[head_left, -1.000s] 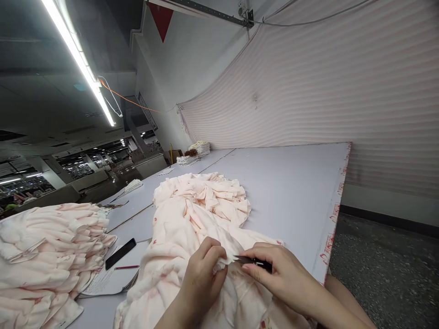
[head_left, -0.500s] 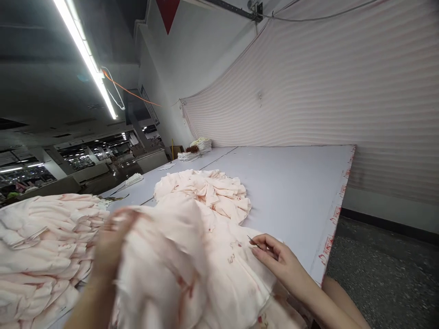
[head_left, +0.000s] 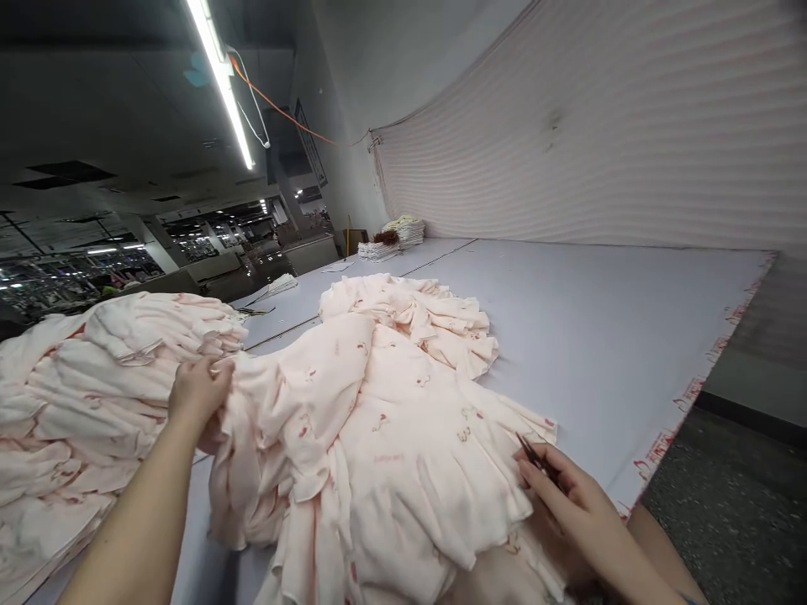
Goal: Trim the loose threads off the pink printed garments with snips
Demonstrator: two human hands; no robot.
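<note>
Pink garment (head_left: 391, 420), printed with small red motifs, lies spread and rumpled on the grey table (head_left: 598, 311) in the head view, directly in front of the person. The left hand (head_left: 198, 391) is closed on its bunched left edge, just beside a tall pile of similar pieces (head_left: 88, 378). The right hand (head_left: 571, 504) pinches thread snips (head_left: 535, 452) between thumb and fingers, their tips at the garment's near right hem. A second heap (head_left: 416, 313) lies against its far side, and striped cloth (head_left: 598, 143) hangs behind.
</note>
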